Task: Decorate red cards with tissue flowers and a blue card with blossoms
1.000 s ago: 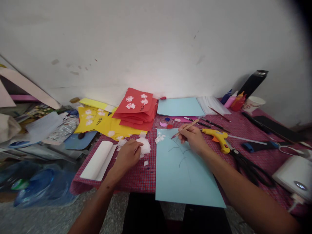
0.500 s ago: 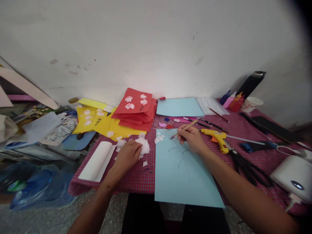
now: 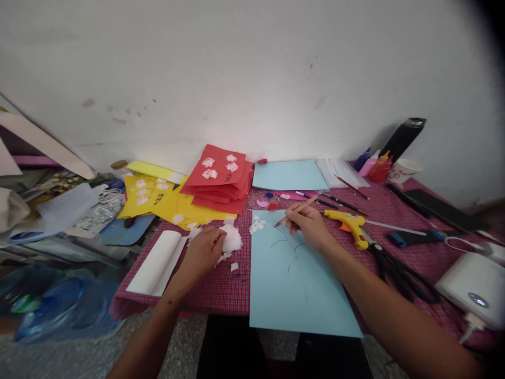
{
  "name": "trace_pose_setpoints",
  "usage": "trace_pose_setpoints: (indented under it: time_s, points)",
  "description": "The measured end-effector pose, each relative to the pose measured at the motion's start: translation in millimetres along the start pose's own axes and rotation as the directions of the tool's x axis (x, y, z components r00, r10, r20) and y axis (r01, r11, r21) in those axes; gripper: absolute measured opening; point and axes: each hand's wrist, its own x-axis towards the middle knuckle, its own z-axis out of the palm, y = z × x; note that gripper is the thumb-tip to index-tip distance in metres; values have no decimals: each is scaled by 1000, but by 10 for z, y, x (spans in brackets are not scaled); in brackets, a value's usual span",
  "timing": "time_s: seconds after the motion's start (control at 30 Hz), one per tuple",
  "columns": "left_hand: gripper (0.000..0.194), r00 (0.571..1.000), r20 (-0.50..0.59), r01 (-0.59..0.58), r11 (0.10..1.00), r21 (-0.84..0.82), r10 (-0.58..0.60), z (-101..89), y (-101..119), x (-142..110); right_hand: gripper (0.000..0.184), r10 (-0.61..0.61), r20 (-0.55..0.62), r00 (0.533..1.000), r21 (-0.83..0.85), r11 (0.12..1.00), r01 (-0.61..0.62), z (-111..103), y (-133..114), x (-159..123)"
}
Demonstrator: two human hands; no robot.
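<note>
My right hand [image 3: 308,223] grips a paintbrush [image 3: 300,207], its tip touching the light blue paper [image 3: 300,300] near the upper edge. Thin dark lines branch across that sheet. A white tissue flower [image 3: 258,225] is on its upper left corner. My left hand [image 3: 203,251] rests beside a heap of torn white tissue pieces [image 3: 232,238], thumb and fingers pressed together. Whatever they pinch, if anything, is hidden. Between the heap and the blue paper lies a small loose scrap [image 3: 234,266].
A white paper roll [image 3: 155,263] lies left. Red cards [image 3: 216,171] and yellow sheets [image 3: 193,208] sit behind. To the right are a yellow glue gun [image 3: 349,223], black scissors [image 3: 398,271], paint bottles [image 3: 381,167], a paper cup [image 3: 404,171] and a black flask [image 3: 404,138].
My left hand has shifted slightly left and toward me along the tissue heap. The brush stays at nearly the same spot on the blue paper.
</note>
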Motion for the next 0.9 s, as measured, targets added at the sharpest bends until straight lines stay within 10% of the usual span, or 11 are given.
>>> trace_pose_setpoints:
  time_s: [0.9]
  points:
    - [21, 999, 9, -34, 997, 71, 33, 5, 4, 27, 25, 29, -26, 999, -12, 1000, -29, 53, -79, -32]
